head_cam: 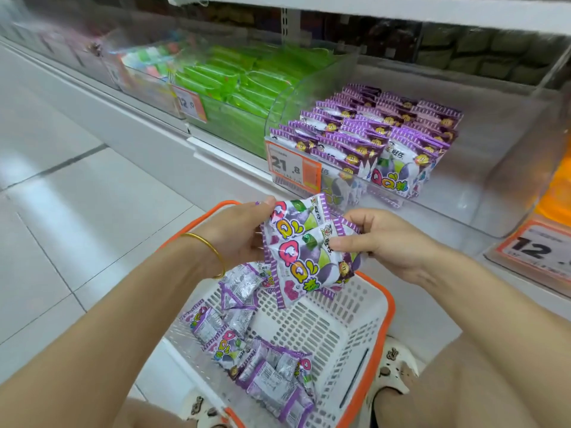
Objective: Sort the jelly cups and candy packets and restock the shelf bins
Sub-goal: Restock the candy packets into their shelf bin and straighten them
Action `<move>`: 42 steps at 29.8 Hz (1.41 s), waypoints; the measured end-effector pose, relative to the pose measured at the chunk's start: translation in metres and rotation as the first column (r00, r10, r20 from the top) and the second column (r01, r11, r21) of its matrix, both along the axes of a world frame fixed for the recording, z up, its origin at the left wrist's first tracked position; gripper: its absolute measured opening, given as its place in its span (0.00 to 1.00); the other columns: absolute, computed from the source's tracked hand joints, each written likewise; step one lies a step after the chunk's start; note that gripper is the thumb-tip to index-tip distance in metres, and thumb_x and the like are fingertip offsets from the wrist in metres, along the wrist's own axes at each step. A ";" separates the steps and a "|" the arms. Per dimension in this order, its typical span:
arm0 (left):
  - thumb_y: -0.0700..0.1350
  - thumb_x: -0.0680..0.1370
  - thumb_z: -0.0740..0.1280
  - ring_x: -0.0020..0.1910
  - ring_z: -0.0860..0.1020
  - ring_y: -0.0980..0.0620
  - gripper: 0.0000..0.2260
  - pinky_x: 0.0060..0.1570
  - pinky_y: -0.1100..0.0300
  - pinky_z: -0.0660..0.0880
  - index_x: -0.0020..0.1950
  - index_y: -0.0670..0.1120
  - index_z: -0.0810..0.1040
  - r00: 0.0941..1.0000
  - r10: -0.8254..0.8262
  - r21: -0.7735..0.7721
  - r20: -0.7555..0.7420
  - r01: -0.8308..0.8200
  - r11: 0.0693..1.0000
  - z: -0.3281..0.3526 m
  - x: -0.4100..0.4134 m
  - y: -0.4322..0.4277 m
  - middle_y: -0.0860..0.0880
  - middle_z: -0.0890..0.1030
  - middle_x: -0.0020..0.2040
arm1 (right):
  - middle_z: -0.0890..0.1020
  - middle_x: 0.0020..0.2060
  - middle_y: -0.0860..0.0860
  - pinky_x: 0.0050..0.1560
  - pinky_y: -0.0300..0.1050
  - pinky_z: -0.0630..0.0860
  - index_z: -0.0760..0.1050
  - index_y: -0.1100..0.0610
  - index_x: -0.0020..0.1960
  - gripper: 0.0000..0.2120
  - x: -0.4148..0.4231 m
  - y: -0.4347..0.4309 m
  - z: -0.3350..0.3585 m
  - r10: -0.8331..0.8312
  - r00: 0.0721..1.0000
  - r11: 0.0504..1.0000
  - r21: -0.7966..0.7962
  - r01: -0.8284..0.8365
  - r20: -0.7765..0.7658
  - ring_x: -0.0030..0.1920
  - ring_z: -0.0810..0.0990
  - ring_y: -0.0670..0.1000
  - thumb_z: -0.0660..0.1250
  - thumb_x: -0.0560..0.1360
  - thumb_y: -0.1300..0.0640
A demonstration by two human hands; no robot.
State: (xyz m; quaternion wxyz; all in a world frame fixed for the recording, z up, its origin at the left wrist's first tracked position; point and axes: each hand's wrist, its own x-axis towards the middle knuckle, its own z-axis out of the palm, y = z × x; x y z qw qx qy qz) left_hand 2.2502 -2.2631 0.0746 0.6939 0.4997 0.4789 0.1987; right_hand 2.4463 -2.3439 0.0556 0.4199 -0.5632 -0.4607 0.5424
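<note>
Bright, even white light, shadows v. soft. Far-left bins [145, 72] smeared w/ blur; purple packets [304, 251] near the middle are sharp. Wide-angle bend at the edges: shelf edge [92, 97] curves. Faint sheen on floor tiles [46, 196].

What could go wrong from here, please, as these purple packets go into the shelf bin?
1. The held packets are fanned loosely between the left hand and right hand; one could slip to the floor beside the basket.
2. The rows standing upright in the clear bin might topple if new packets are pushed in.
3. A packet could stray into the neighbouring green packets.
</note>
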 end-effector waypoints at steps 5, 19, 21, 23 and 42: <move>0.50 0.82 0.55 0.35 0.82 0.50 0.18 0.32 0.58 0.80 0.63 0.38 0.73 0.997 0.035 -0.020 0.071 -0.034 0.999 -0.003 -0.001 0.001 0.42 0.82 0.46 | 0.85 0.39 0.56 0.49 0.59 0.75 0.80 0.59 0.41 0.10 0.001 0.003 0.007 0.001 1.000 1.000 0.019 -0.001 0.002 0.40 0.81 0.58 0.75 0.61 0.65; 0.49 0.66 0.75 0.39 0.81 0.51 0.11 0.46 0.58 0.80 0.44 0.45 0.83 0.947 -0.317 0.075 -0.058 0.321 0.944 0.003 -0.021 -0.007 0.45 0.84 0.43 | 0.78 0.35 0.55 0.37 0.45 0.71 0.75 0.57 0.35 0.08 0.000 -0.011 0.024 0.128 0.969 0.991 0.005 -0.132 0.213 0.37 0.76 0.52 0.75 0.65 0.63; 0.47 0.65 0.76 0.42 0.81 0.50 0.16 0.50 0.54 0.79 0.50 0.44 0.81 0.947 -0.308 0.060 -0.090 0.313 0.948 -0.002 -0.021 -0.007 0.44 0.84 0.45 | 0.79 0.33 0.52 0.32 0.40 0.72 0.75 0.58 0.36 0.07 -0.002 -0.010 0.025 0.119 0.960 0.992 0.000 -0.123 0.255 0.33 0.78 0.48 0.73 0.68 0.65; 0.47 0.64 0.79 0.48 0.79 0.45 0.28 0.53 0.48 0.79 0.61 0.41 0.76 0.946 -0.290 0.036 -0.143 0.297 0.954 -0.006 -0.024 -0.005 0.38 0.81 0.52 | 0.79 0.28 0.47 0.27 0.35 0.71 0.76 0.58 0.37 0.06 -0.002 -0.011 0.027 0.092 0.954 0.995 0.018 -0.102 0.284 0.28 0.77 0.43 0.73 0.69 0.64; 0.53 0.73 0.72 0.48 0.82 0.46 0.25 0.46 0.52 0.80 0.66 0.46 0.71 0.949 -0.093 0.244 -0.301 0.171 0.955 -0.009 -0.028 -0.007 0.44 0.81 0.55 | 0.84 0.39 0.56 0.40 0.50 0.79 0.80 0.60 0.44 0.05 0.008 -0.012 0.028 -0.124 0.840 0.989 0.135 0.061 0.529 0.39 0.83 0.54 0.73 0.71 0.59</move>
